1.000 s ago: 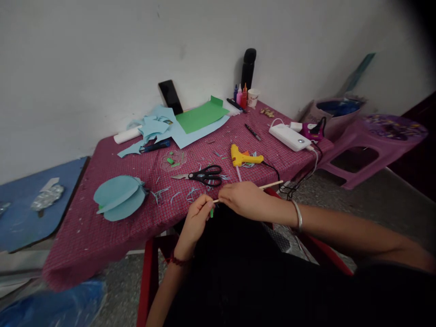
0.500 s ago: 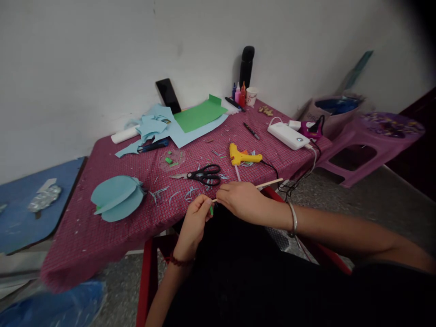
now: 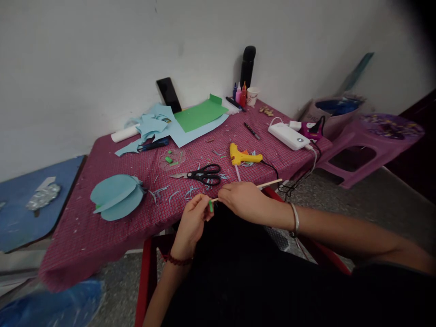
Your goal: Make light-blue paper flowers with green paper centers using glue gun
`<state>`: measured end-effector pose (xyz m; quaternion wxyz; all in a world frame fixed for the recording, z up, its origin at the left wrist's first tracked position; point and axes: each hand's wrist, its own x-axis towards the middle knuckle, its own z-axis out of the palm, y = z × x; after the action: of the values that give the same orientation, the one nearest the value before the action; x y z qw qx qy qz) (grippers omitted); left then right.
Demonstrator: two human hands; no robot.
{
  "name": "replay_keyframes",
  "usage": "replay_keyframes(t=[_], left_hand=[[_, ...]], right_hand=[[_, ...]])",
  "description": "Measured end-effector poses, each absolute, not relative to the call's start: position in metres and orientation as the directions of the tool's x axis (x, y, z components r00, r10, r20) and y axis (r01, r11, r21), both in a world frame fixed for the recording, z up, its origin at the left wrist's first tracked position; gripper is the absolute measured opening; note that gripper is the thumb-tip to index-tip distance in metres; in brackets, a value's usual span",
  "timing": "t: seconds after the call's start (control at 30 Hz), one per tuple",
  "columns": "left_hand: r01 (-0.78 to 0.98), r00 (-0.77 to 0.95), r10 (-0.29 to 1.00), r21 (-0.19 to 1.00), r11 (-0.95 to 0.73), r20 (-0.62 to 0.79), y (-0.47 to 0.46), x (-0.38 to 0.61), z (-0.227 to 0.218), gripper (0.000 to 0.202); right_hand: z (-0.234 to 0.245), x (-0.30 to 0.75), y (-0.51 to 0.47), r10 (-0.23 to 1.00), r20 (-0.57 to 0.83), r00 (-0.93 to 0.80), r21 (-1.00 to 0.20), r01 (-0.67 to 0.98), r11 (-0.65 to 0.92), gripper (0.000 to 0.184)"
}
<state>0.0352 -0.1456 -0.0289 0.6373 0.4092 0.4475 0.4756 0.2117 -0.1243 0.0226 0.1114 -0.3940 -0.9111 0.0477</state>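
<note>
A thin wooden stick (image 3: 270, 183) runs through my right hand (image 3: 243, 200), whose fingers are closed around it. Its left end reaches my left hand (image 3: 195, 215). There my thumb and fingers pinch a small green paper strip (image 3: 211, 206) at the stick's tip; how far the strip wraps round the stick is partly hidden. Just beyond the hands, black-handled scissors (image 3: 204, 174) lie on the checked tablecloth (image 3: 136, 236) among thin blue paper shreds. A yellow glue gun (image 3: 243, 155) rests behind my right hand. To the left sits a light-blue folded paper shape (image 3: 117, 197).
At the back lie green paper (image 3: 200, 113), blue paper scraps (image 3: 155, 122) and a leaning phone (image 3: 168, 94). Small paint bottles (image 3: 243, 94), a paper cup (image 3: 252, 96) and a black bottle (image 3: 248, 67) stand by the wall. Cables trail from a white power bank (image 3: 288, 136) near a pink stool (image 3: 371, 141).
My left hand has shifted slightly left and turned a little, so more of the green strip shows. My right hand and the stick have hardly moved.
</note>
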Motion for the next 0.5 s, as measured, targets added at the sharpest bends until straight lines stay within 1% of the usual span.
replay_keyframes(t=[0.23,0.5], left_hand=[[-0.202,0.123,0.972,0.954,0.221,-0.199,-0.1447,0.0356,-0.0284,0.024],[-0.24,0.118,0.968,0.939,0.246,-0.223,-0.1454,0.0351,-0.0248,0.023]], right_hand=[[0.0222,0.2109,-0.126,0.732,0.166,-0.661,-0.199,0.704,0.681,0.019],[0.0188,0.2125,-0.1263,0.732,0.182,-0.657,-0.236,0.694,0.681,0.019]])
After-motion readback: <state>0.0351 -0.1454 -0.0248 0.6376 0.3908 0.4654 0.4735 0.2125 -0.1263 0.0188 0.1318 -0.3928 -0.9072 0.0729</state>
